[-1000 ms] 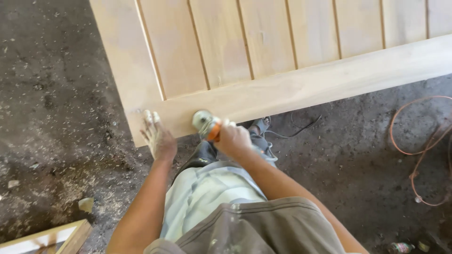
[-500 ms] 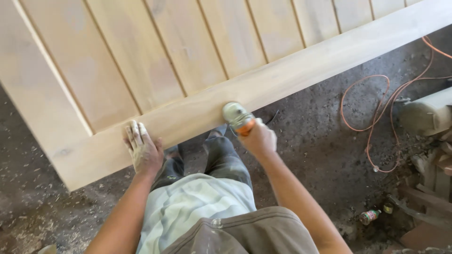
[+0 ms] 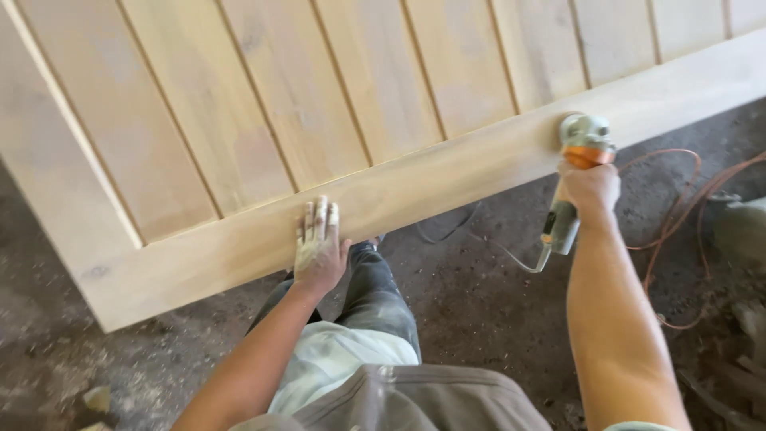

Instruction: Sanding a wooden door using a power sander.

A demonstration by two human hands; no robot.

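I see no box, bin or other container here, so nothing sits inside anything. My left hand (image 3: 319, 243) lies flat on the bottom rail of the pale wooden door (image 3: 335, 136), fingers straight and pressed close together, dusted white. My right hand (image 3: 589, 187) is wrapped around the body of the grinder (image 3: 576, 172), fingers curled tight on it. The grinder's round grey head rests against the same rail, far off to the right of the left hand, with an orange band just below the head. Its tail end sticks out under my wrist, and a thin cable (image 3: 519, 259) leaves it there.

The door runs past the top, left and right edges, so I cannot see its full shape. The grinder's disc is hidden beneath its head. An orange cord (image 3: 678, 207) loops over the dirty floor (image 3: 479, 319) at right; where it ends is cut off. Grey blurred lumps at the right edge I cannot identify. My knees hide the floor beneath the rail.
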